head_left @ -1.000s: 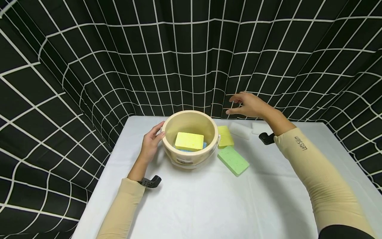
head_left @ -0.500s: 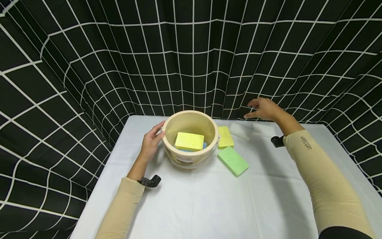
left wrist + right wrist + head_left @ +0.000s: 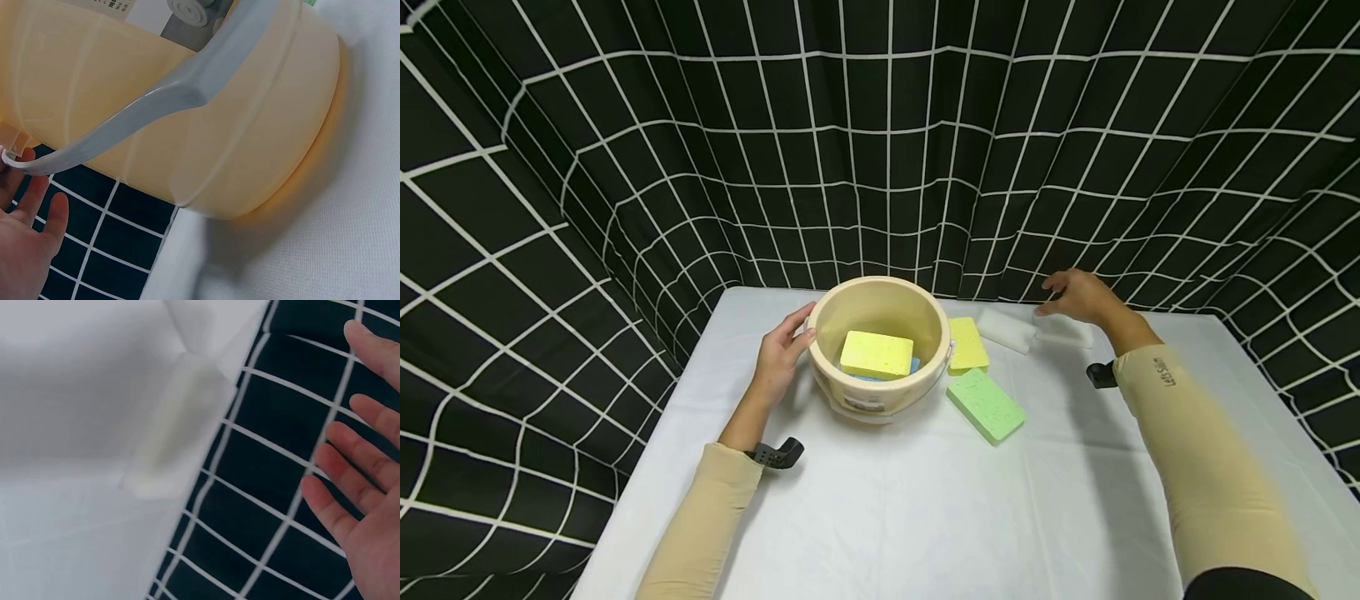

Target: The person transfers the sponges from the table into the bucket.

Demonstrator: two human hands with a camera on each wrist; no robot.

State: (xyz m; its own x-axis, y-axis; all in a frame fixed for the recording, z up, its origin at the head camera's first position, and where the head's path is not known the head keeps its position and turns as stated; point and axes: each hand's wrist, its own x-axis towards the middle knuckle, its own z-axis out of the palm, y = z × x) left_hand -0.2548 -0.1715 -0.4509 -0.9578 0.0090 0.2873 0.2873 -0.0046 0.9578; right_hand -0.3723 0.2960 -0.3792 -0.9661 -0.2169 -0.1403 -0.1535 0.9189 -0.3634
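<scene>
A cream plastic bucket [image 3: 880, 395] with a grey-white handle [image 3: 144, 112] stands on the white table. Inside it a yellow sponge [image 3: 877, 354] lies over something blue [image 3: 914, 365]. The left hand [image 3: 777, 357] rests against the bucket's left side near the rim, its fingers by the handle's hinge and its thumb apart from them. Over at the far right edge, the right hand [image 3: 1084, 298] hovers above a white block-shaped sponge [image 3: 1064, 332], fingers spread and holding nothing. That sponge shows blurred in the right wrist view, apart from the hand.
Right of the bucket lie a second yellow sponge [image 3: 967, 346], a light green sponge [image 3: 986, 405] and another white block [image 3: 1006, 330]. A black curtain with white grid lines [image 3: 887, 150] hangs behind the table [image 3: 925, 517].
The right hand has moved right and then down, from above the second yellow sponge to above the farther white block. The left hand stays at the bucket.
</scene>
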